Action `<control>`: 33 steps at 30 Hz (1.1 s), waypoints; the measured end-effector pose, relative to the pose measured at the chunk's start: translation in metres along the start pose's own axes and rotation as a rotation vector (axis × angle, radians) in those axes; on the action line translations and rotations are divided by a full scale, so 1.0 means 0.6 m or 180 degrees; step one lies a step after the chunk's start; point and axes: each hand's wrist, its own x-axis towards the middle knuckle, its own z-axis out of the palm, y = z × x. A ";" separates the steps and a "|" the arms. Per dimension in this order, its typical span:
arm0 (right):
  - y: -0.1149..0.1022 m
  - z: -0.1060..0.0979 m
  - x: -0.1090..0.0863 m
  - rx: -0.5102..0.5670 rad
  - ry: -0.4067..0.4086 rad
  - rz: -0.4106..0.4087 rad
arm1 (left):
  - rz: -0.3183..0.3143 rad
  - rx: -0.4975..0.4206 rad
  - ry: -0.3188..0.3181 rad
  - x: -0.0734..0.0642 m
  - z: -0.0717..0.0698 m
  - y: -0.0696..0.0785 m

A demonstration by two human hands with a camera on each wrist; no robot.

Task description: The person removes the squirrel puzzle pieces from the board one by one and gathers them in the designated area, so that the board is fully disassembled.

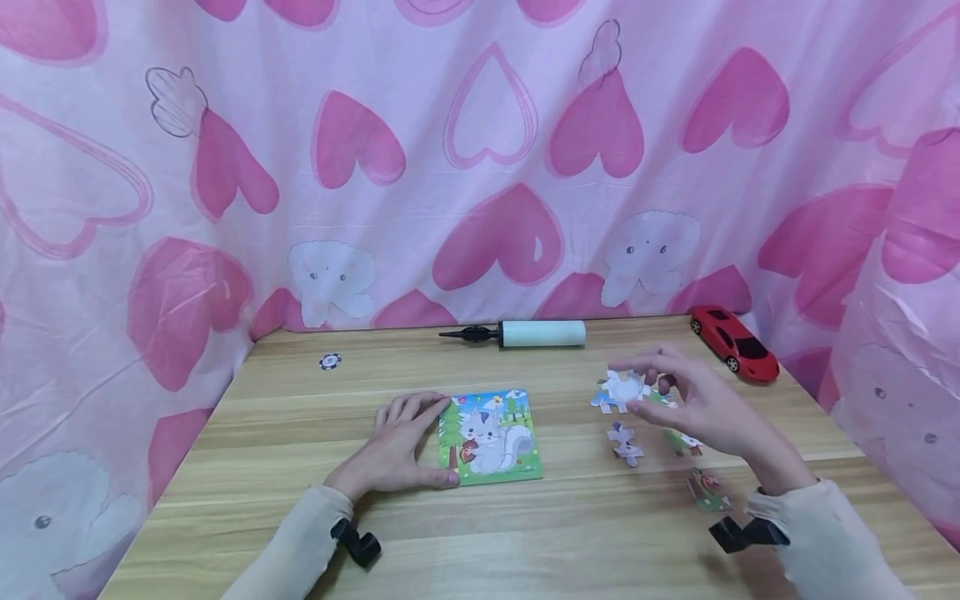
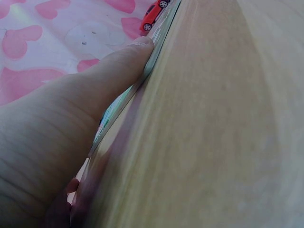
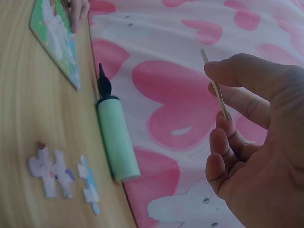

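Note:
A square puzzle [image 1: 491,437] with a squirrel picture lies on the wooden table. Along its left side rests my left hand [image 1: 401,446], index finger at the upper corner and thumb at the lower one. In the left wrist view the straight thumb touches the puzzle's thin edge. My right hand [image 1: 693,404] pinches a jigsaw piece [image 3: 217,90] between thumb and fingertips, raised over the right of the table. The right wrist view shows that piece edge-on, its picture side hidden. Below this hand lie loose pieces, among them a lilac one [image 1: 625,444] and a green-brown one [image 1: 707,490].
At the back lies a hand pump [image 1: 542,333] with a pale barrel and black nozzle. A red toy car [image 1: 735,343] stands at the back right, and a small round chip [image 1: 330,361] lies at the back left. A pink heart-patterned curtain [image 1: 360,142] hangs behind the table.

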 end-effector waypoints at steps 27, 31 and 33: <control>0.091 0.031 -0.089 0.0833 -0.1351 0.0196 | -0.0009 -0.0020 -0.0004 0.001 0.000 -0.002; 0.095 0.038 -0.093 0.0819 -0.1396 0.0253 | -0.0006 -0.0027 -0.0012 0.001 0.000 -0.002; 0.096 0.040 -0.095 0.0731 -0.1392 0.0266 | -0.0005 -0.0025 -0.0018 0.001 0.000 -0.002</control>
